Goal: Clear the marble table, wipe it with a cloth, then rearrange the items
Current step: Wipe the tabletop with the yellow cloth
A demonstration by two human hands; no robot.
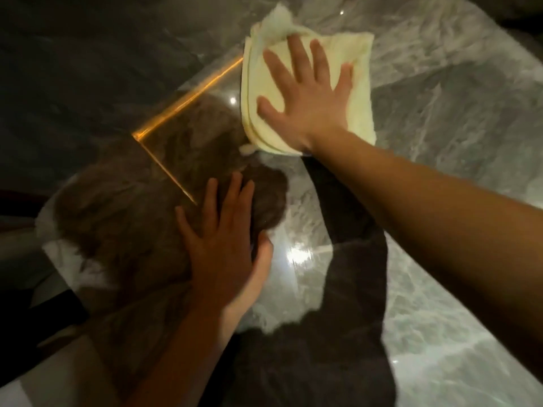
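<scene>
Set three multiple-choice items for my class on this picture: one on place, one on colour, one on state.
1. Where does the cloth lie?
A under the right hand
B on a chair
C on the floor

2. What colour is the cloth?
A blue
B pale yellow
C red

3. How is the left hand?
A a fist
B flat on the table
C gripping the cloth

Answers: 1 A, the right hand presses it; 2 B, it shows pale yellow; 3 B, it lies spread on the marble.
</scene>
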